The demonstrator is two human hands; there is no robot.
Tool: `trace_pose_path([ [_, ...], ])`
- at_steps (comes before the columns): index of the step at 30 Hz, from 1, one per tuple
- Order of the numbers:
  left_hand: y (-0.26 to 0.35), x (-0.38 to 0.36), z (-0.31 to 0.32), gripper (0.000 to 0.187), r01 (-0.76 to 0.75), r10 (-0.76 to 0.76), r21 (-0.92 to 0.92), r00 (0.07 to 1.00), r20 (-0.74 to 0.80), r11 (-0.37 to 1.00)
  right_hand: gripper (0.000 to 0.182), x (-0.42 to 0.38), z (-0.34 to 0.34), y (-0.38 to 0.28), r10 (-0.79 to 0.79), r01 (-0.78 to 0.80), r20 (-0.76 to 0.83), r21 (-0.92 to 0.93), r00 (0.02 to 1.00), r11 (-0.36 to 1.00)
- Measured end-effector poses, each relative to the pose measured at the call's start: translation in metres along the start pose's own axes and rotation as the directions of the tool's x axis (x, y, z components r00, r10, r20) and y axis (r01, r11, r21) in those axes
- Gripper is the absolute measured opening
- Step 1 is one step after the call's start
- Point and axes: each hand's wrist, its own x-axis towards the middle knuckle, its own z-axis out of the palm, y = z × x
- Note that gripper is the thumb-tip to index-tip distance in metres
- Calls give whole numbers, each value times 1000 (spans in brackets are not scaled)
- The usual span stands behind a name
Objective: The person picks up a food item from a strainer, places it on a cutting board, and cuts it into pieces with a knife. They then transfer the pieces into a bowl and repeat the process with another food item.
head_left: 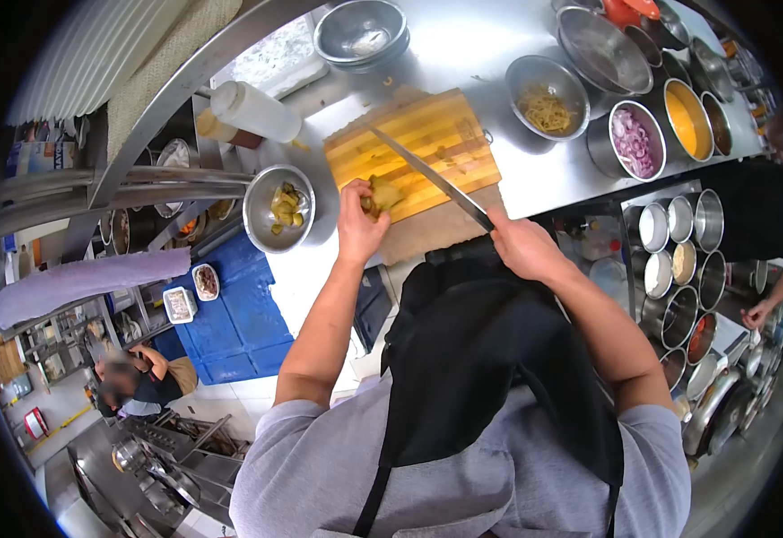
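Apron (463, 314) below, left hand (361, 224) pinches vegetable (384, 194), right hand (528, 247) clutches knife (427, 173); bowl (259, 211) holds pieces (286, 207).

The lone view, the head one, looks forward and steeply down from above the black apron (472, 359), close over the near edge of the counter (445, 54). Its wide, round field takes in the cutting board (436, 134) and floor (70, 387) off left.

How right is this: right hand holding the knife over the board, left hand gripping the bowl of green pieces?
Wrong on the left hand: the head view shows it on a green piece at the board, not the bowl. The right hand does hold the knife.
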Motion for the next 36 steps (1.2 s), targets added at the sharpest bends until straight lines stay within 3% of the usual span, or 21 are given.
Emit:
trace_pose_path([
  [4, 8, 16, -17, 45, -131, 125, 132, 991, 53, 983, 27, -3, -7, 19, 36, -34, -51, 35, 998, 999],
  [6, 19, 28, -23, 45, -2, -30, 209, 988, 152, 978, 28, -2, -7, 24, 43, -39, -79, 53, 996, 998],
  [10, 39, 57, -1, 52, -21, -21, 269, 988, 154, 963, 28, -1, -3, 35, 61, -39, -123, 176, 991, 984],
  [12, 55, 69, 18, 60, -146, 33, 321, 943, 332, 936, 28, -3, -5, 40, 68, -33, -138, 241, 988, 970],
  [13, 63, 76, 29, 60, -145, 35, 320, 945, 326, 936, 30, -4, -8, 42, 105, -66, -108, 312, 989, 948],
  [15, 78, 88, 50, 61, -103, -116, 414, 875, 470, 905, 32, -8, -12, 45, 135, -96, -79, 376, 988, 922],
  [16, 78, 92, 61, 61, -102, -114, 414, 878, 464, 905, 34, -10, -12, 46, 146, -95, -102, 392, 984, 915],
  [18, 67, 91, 85, 39, -240, 104, 265, 891, 441, 934, 36, -13, -10, 56, 151, -90, -123, 404, 981, 910],
  [19, 65, 88, 95, 39, -233, 99, 269, 896, 433, 935, 41, -12, -5, 63, 175, -93, -137, 465, 975, 881],
  [21, 59, 82, 106, 22, -281, 156, 227, 880, 449, 933, 47, -10, -4, 72, 174, -80, -136, 517, 975, 852],
  [22, 61, 72, 106, 16, -302, 230, 162, 906, 354, 940, 50, -10, -8, 71, 197, -108, -91, 582, 976, 806],
  [23, 61, 69, 104, 16, -293, 220, 176, 913, 343, 940, 54, -10, -12, 68, 219, -138, -47, 642, 975, 754],
  [27, 61, 66, 98, 15, -269, 203, 128, 902, 380, 955, 53, -9, -17, 61, 254, -155, -66, 636, 965, 756],
  [29, 59, 67, 88, 14, -258, 195, 126, 906, 375, 958, 52, -5, -20, 59, 216, -134, -93, 534, 972, 835],
  [31, 80, 66, 44, 18, -124, 87, 103, 947, 310, 987, 50, 1, -23, 51, 177, -113, -112, 429, 978, 896],
  [33, 79, 63, -9, 11, 1, 0, -13, 994, 106, 1000, 51, 1, -29, 34, 78, -50, -165, 171, 983, 984],
  [34, 72, 61, -40, 10, -8, 8, 20, 1000, -22, 1000, 51, 4, -30, 24, 72, -44, -159, 168, 985, 985],
  [35, 60, 58, -71, 10, -14, 22, 56, 988, -151, 998, 54, 9, -31, 13, -25, 27, -164, 7, 986, 1000],
  [36, 38, 56, -98, 10, 48, -28, 107, 984, -174, 993, 57, 14, -31, -2, -123, 99, -155, -153, 980, 983],
])
